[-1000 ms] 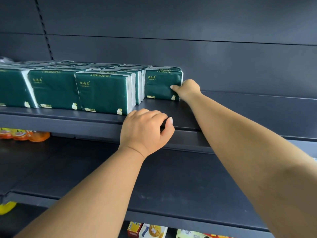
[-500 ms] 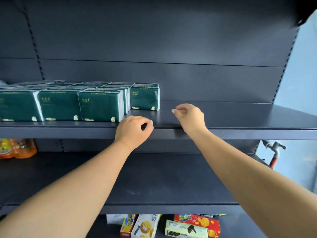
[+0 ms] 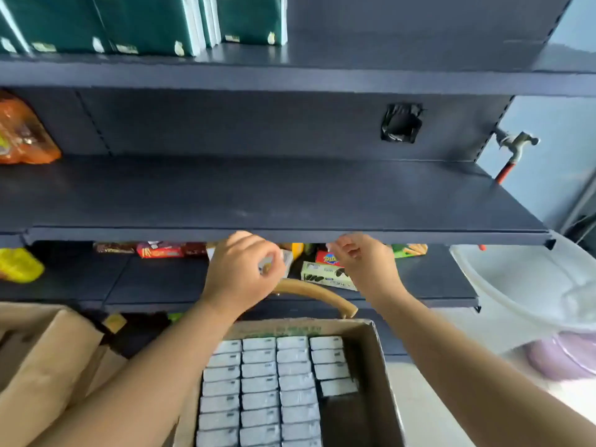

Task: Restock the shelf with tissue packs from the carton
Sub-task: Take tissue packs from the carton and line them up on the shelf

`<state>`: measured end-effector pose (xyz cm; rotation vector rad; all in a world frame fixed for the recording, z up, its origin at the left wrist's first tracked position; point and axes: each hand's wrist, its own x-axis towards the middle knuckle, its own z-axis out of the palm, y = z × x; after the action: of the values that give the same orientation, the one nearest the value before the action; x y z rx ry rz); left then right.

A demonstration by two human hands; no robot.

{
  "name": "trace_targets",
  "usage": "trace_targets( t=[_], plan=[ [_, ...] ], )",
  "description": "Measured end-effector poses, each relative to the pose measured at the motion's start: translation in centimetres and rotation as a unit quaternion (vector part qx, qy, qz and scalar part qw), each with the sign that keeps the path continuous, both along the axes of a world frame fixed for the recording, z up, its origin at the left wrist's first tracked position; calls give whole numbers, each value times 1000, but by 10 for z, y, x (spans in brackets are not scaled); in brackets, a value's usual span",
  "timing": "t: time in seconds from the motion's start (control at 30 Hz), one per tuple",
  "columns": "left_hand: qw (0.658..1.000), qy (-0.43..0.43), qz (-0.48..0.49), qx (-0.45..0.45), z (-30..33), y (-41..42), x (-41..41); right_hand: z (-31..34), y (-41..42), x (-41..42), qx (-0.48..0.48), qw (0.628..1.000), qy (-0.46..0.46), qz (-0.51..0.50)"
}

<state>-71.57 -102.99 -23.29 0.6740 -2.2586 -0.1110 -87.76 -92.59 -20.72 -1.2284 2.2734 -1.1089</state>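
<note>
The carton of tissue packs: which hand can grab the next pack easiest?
Probably the left hand: it hangs above the carton rows of tissue packs. The right hand sits farther right, above the emptied corner.

Dark metal shelving, three shelves in view. Top shelf (image 3: 387,75), upper frame: green tissue packs (image 3: 148,24) standing upright in rows at upper left, one pack (image 3: 251,17) set slightly apart to their right. Middle shelf (image 3: 290,195): an orange packet (image 3: 22,133) at far left. Lower shelf (image 3: 435,279), mid-frame: a yellow packet (image 3: 19,264) at left, red snack packs (image 3: 158,250) at the back, a white-and-green box (image 3: 325,275) towards the centre, and a green box (image 3: 409,250) at right.
</note>
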Motion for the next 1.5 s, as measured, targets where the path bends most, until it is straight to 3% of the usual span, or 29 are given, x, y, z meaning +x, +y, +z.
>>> trace_targets(
  t=[0.17, 0.37, 0.47, 0.6, 0.67, 0.8, 1.0, 1.07, 1.23, 1.33, 1.4, 1.5],
  plan=[
    [987, -80, 31, 136, -97, 56, 26, -97, 42, 9, 134, 990, -48, -16],
    [935, -216, 62, 276, -194, 115, 59, -213, 80, 16, 301, 934, -183, -58],
    [918, -232, 74, 314, -228, 133, 68, -263, 87, 18, 325, 876, -322, -154],
    [905, -256, 72, 332, -262, 139, 73, -304, 83, 19, 314, 746, -509, -293],
    [896, -275, 76, 341, -277, 139, 75, -321, 77, 19, 294, 707, -560, -317],
    [884, -274, 82, 370, -295, 134, 72, -346, 65, 16, 281, 696, -564, -343],
    [879, -224, 117, 405, -303, 127, 43, -373, 67, 17, 281, 732, -515, -347],
    [881, -223, 107, 404, -305, 127, 36, -376, 76, 20, 251, 727, -526, -362],
    [873, -227, 106, 420, -310, 124, 27, -370, 99, 25, 72, 601, -624, -494],
    [866, -228, 98, 433, -311, 123, 22, -362, 111, 30, 49, 571, -649, -501],
    [861, -233, 93, 443, -309, 123, 16, -351, 118, 33, 48, 579, -664, -471],
    [851, -220, 82, 470, -307, 122, 4, -334, 127, 35, 58, 639, -637, -427]
  ],
)
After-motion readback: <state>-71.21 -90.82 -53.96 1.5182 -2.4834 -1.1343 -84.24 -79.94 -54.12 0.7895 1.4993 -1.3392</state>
